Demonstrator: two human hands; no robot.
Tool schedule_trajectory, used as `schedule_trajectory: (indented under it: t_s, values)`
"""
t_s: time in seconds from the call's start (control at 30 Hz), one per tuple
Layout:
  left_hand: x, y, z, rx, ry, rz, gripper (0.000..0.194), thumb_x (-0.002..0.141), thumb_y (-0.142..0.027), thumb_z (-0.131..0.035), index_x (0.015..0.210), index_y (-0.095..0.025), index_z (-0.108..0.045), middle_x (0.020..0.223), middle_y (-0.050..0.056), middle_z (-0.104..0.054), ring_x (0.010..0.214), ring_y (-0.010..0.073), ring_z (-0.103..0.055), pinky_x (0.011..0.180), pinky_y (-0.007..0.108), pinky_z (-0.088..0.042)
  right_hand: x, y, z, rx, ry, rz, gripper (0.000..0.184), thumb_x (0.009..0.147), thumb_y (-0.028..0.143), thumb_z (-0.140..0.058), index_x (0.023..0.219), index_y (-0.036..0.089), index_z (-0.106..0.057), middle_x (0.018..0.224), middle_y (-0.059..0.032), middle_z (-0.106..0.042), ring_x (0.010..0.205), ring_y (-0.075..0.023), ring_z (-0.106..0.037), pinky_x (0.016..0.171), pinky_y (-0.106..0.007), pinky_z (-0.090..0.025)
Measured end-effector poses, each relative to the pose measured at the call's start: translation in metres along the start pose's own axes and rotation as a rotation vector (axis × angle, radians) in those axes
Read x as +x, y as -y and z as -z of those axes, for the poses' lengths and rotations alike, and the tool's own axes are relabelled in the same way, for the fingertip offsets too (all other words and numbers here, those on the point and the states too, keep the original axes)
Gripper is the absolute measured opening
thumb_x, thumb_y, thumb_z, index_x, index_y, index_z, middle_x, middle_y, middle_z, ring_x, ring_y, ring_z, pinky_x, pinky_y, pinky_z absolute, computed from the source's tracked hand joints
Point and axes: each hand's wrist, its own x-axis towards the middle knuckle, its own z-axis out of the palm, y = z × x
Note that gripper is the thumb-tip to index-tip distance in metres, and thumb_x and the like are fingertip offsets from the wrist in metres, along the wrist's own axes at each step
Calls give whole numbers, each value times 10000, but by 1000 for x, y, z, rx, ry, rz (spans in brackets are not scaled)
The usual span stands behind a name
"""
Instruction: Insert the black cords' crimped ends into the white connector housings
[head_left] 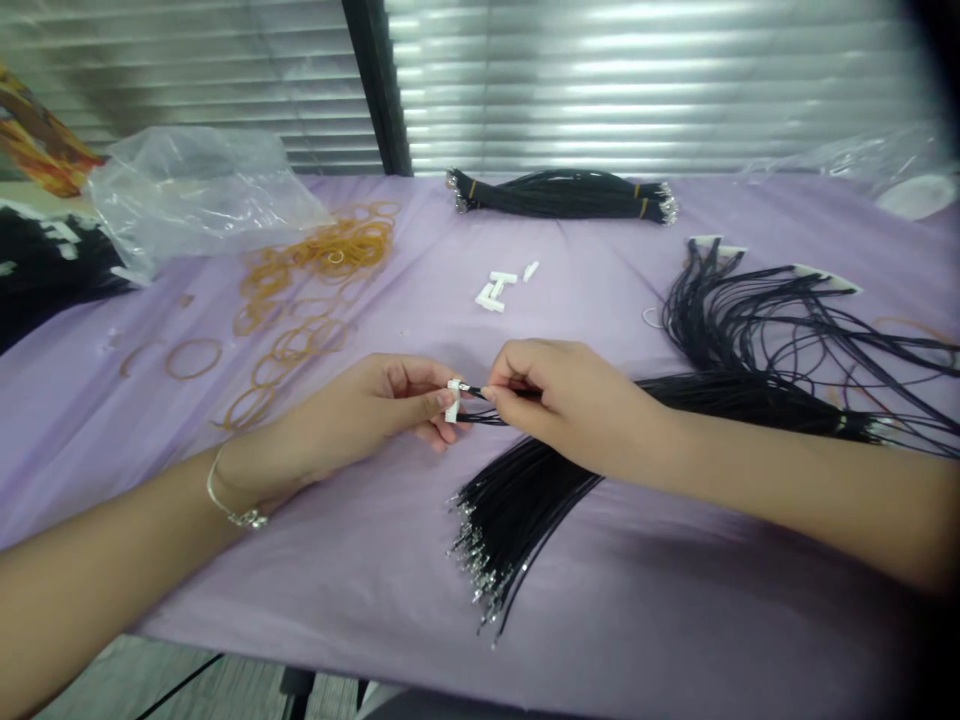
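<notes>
My left hand (409, 400) pinches a small white connector housing (453, 400) between thumb and fingers, above the middle of the table. Several black wires run out of the housing's right side. Just right of it, my right hand (551, 395) is closed on a black wire (474, 391), whose metal-tipped end meets the upper part of the housing. How deep that tip sits I cannot tell. Beneath my right hand and forearm lies a large bundle of black wires (525, 500), with bare metal terminals fanned out at its near left end.
Loose white housings (496, 290) lie beyond my hands. A tied black wire bundle (562, 195) rests at the back, and wired connectors (750, 300) lie to the right. Rubber bands (330, 255) and a clear plastic bag (202, 195) are at left on the purple tablecloth (360, 580).
</notes>
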Motion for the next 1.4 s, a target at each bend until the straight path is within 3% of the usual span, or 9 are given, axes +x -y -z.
schedule_trajectory:
  t_s: [0.23,0.63,0.97,1.2,1.27,1.4]
  values:
    - [-2,-3,4,4,52,30,159,872,-242,-541,910,-113,-627,746,15,-620,658,61,-578,637,147,-478,3,-3,1,57,31,-29,156,818,256,-474,724,152,-543,577,50,-514,502,-32,-400,477,-173,-289]
    - [0,-1,5,-12,38,49,181,852,-239,-573,974,-129,-651,738,10,-631,658,69,-593,628,157,-508,1,-5,-2,126,24,-17,146,813,254,-484,742,144,-549,592,47,-506,521,-32,-406,502,-175,-295]
    - [-2,-9,3,148,56,41,130,831,-232,-587,825,-142,-680,693,3,-658,608,74,-607,619,145,-496,1,-4,-8,171,32,1,159,818,251,-491,740,136,-566,600,48,-513,536,-24,-415,538,-168,-306]
    - [1,-6,14,-69,202,105,210,889,-276,-509,912,-122,-650,797,48,-669,714,104,-640,710,202,-515,6,-7,-8,238,65,-25,180,831,282,-471,771,145,-572,631,38,-536,557,-37,-435,514,-170,-308]
    - [2,-5,15,-132,188,114,180,876,-269,-533,883,-127,-644,793,40,-666,724,104,-640,713,207,-521,7,-8,-9,238,49,-22,178,831,271,-468,766,141,-570,644,32,-539,569,-38,-436,527,-172,-311]
    - [1,-7,13,-45,147,117,111,831,-237,-598,797,-142,-646,764,3,-645,727,91,-629,706,180,-521,5,-8,-12,245,22,43,163,829,245,-476,760,129,-567,652,32,-537,586,-34,-434,564,-174,-309]
